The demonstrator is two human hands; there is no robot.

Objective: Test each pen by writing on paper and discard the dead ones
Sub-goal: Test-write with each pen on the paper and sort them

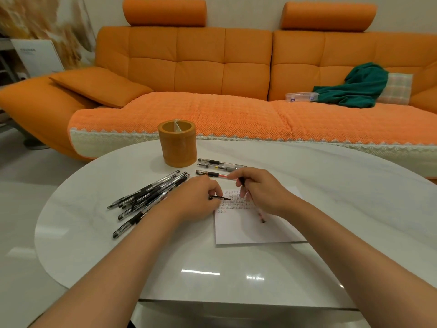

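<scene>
A white sheet of paper [250, 229] lies on the table, its upper part covered with rows of small written marks. My right hand [260, 188] grips a red-ink pen [256, 209] over the sheet, its long barrel slanting down to the right. My left hand [198, 197] pinches a small black pen cap [220, 198] at the paper's left edge. Several black pens [151, 197] lie in a loose pile to the left. Three pens [217, 166] lie side by side behind my hands.
An orange cylindrical holder [177, 143] stands at the back of the white oval table [118, 245]. Beyond it is an orange sofa [212, 74] with a green cloth [357, 88] and a clear plastic case [301, 96].
</scene>
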